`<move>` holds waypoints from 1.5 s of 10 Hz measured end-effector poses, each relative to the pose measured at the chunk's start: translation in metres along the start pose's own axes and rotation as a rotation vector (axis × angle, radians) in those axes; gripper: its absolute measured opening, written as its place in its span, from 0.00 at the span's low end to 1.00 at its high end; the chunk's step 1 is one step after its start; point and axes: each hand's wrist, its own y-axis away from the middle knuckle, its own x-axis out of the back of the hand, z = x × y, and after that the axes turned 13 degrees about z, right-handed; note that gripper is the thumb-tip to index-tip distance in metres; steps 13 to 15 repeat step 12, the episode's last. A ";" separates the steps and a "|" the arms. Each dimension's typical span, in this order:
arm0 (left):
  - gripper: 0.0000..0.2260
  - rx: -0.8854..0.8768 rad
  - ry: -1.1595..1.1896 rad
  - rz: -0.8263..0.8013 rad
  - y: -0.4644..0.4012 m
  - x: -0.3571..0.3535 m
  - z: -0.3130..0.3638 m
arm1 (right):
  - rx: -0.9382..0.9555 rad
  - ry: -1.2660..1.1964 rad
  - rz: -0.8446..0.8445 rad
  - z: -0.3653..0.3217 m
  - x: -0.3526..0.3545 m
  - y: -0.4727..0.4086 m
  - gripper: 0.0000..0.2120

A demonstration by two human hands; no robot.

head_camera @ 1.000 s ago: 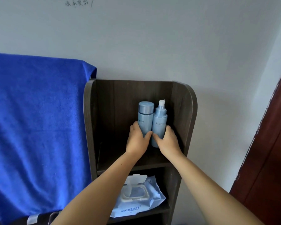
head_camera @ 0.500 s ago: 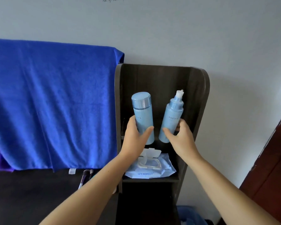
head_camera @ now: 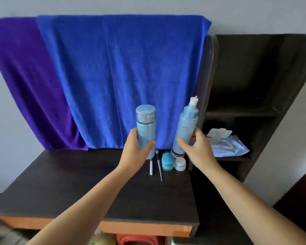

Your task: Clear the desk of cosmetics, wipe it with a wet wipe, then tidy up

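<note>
My left hand (head_camera: 135,149) grips a pale blue capped bottle (head_camera: 146,125), held upright above the back of the dark desk (head_camera: 64,181). My right hand (head_camera: 196,146) grips a pale blue pump bottle (head_camera: 185,126), tilted slightly right, beside the shelf unit (head_camera: 265,71). Under the bottles, at the desk's back right, lie a white stick (head_camera: 151,167), a thin brush (head_camera: 159,165), a teal sponge (head_camera: 167,161) and a small white jar (head_camera: 180,163). A wet wipe pack (head_camera: 228,144) rests on the shelf's lower board.
A blue towel (head_camera: 124,75) and a purple towel (head_camera: 25,75) hang on the wall behind the desk. The shelf's upper compartment holds nothing. The desk's orange front edge (head_camera: 145,228) is near me, with red and yellowish objects below it.
Both hands have lifted the two bottles out of the upper shelf compartment and carried them left and down over the desk. The view has swung left and down, and the desk now shows.
</note>
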 end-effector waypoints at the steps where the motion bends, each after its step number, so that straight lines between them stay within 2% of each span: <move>1: 0.15 0.072 -0.039 -0.030 -0.005 0.026 -0.039 | -0.076 0.023 -0.059 0.013 -0.041 0.020 0.16; 4: 0.18 0.329 -0.119 -0.111 -0.029 0.029 -0.152 | -0.189 0.179 -0.202 0.078 -0.160 0.019 0.14; 5: 0.17 0.399 -0.140 -0.140 -0.047 0.023 -0.181 | -0.227 0.179 -0.204 0.097 -0.193 0.013 0.16; 7: 0.20 0.434 -0.126 -0.155 -0.077 -0.005 -0.212 | -0.219 0.210 -0.149 0.141 -0.239 0.001 0.14; 8: 0.18 0.448 -0.116 -0.167 -0.087 -0.018 -0.222 | -0.181 0.294 -0.175 0.151 -0.252 -0.001 0.24; 9: 0.18 0.427 -0.096 -0.180 -0.100 -0.027 -0.225 | -0.182 0.322 -0.130 0.156 -0.260 -0.004 0.19; 11: 0.16 0.428 -0.103 -0.239 -0.110 -0.035 -0.231 | -0.160 0.308 -0.148 0.161 -0.264 -0.010 0.24; 12: 0.34 0.403 -0.147 -0.281 -0.110 -0.024 -0.235 | -0.185 0.209 -0.174 0.155 -0.256 -0.012 0.37; 15: 0.34 0.403 -0.147 -0.281 -0.110 -0.024 -0.235 | -0.185 0.209 -0.174 0.155 -0.256 -0.012 0.37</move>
